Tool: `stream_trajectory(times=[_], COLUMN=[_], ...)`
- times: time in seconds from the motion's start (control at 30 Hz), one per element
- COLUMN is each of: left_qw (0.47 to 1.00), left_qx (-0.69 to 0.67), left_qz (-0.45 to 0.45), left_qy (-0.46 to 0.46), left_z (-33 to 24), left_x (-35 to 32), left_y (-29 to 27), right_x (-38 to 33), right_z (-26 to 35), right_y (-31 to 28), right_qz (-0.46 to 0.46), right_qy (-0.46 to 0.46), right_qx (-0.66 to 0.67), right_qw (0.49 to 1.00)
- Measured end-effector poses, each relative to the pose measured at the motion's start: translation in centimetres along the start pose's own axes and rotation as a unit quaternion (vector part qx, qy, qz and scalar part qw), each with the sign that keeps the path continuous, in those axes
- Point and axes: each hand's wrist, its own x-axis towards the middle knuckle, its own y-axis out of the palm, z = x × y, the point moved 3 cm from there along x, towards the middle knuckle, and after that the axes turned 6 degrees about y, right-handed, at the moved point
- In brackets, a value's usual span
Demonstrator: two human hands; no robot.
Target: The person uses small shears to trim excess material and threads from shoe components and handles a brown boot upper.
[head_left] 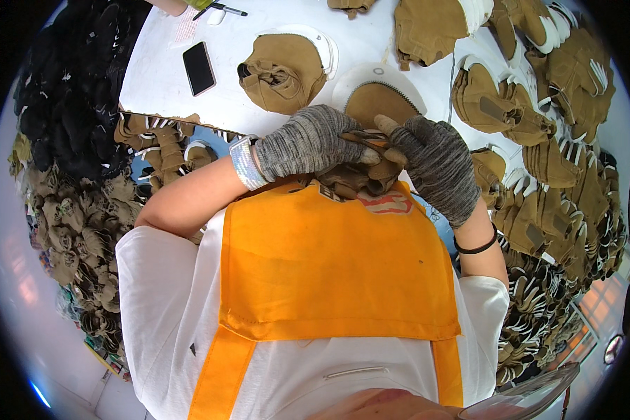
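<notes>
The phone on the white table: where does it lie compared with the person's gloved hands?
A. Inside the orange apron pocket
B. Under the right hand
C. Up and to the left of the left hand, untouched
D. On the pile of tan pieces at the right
C: the black phone lies flat on the white table, apart from the left hand, which grips a tan piece with the right hand.

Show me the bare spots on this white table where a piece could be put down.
Bare white table shows between the black phone and the tan shoe upper, and left of the phone. The right side is crowded with stacked tan uppers. Both gloved hands, left hand and right hand, fill the near edge.
</notes>
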Motion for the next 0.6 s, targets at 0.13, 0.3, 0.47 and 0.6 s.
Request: stream_trajectory(times=[0.13, 0.3, 0.47, 0.6], left_qw=[0.999, 0.998, 0.994, 0.994], left_qx=[0.042, 0.055, 0.106, 0.104], left_qz=[-0.019, -0.003, 0.01, 0.034], left_qy=[0.007, -0.013, -0.008, -0.019], left_z=[0.1, -0.5, -0.1, -1.0], left_x=[0.1, 0.2, 0.7, 0.7], left_y=[0.3, 0.0, 0.3, 0.0], right_x=[0.1, 0.1, 0.7, 1.1], right_z=[0.3, 0.4, 0.7, 0.8], right_y=[0.3, 0.2, -0.3, -0.6], right_qz=[0.001, -0.007, 0.003, 0.02], right_qy=[-0.004, -0.011, -0.026, -0.016], right_qx=[-0.027, -0.017, -0.031, -0.039], right_qw=[1.0, 1.0, 0.999, 0.999])
